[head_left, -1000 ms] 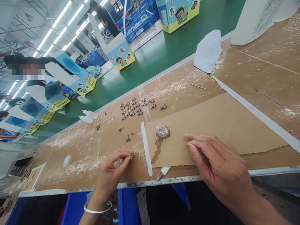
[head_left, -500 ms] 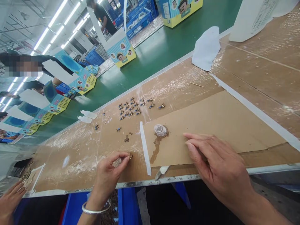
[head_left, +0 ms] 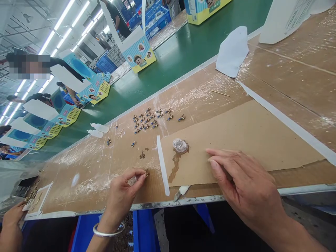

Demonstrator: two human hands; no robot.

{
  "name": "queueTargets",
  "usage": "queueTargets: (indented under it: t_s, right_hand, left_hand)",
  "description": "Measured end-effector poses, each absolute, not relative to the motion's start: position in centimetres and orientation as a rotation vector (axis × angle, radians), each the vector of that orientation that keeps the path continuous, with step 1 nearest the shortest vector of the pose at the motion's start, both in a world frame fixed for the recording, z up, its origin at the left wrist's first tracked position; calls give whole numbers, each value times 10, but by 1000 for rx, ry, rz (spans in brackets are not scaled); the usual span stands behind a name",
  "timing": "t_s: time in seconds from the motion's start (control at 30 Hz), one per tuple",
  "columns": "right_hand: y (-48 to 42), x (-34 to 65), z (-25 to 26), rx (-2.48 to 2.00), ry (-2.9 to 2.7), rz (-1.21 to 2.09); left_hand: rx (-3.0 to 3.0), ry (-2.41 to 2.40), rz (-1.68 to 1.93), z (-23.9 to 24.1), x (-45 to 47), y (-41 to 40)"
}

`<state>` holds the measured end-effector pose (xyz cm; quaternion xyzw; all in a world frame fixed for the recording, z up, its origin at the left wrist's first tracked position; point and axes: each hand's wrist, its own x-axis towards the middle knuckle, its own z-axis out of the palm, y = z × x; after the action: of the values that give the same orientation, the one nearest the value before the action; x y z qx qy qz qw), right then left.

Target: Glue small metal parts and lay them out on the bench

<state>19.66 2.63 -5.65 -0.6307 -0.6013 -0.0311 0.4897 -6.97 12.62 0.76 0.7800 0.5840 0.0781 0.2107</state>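
Note:
My left hand rests at the front edge of the cardboard-covered table, thumb and forefinger pinched on a tiny brown part. Just beyond it lies a small cluster of loose brown bits. Farther back, several small blue-and-brown figurines stand in rows. My right hand lies flat on the cardboard sheet, fingers stretched out and holding nothing. A small clear round dish sits left of its fingertips, with a dark stain running below it.
A white tape strip runs between my hands. Two small white bottles lie at the table's far edge by the green conveyor. Printed boxes ride on it. Another person's hand is at bottom left. Blue bins sit under the table.
My hands have hardly moved. Another person's hand has come into view at the bottom left. The boxes on the conveyor have shifted along it.

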Motion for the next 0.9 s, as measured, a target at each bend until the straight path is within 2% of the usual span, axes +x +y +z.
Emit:
queueTargets:
  t_s: [0.43, 0.9]
  right_hand:
    - [28, 196, -55, -1530, -1464, -70]
    - [25, 191, -48, -1406, -1480, -103]
  left_hand:
    - [2420, 1447, 137, 10, -65, 130]
    - [2091, 1591, 201, 8, -66, 134]
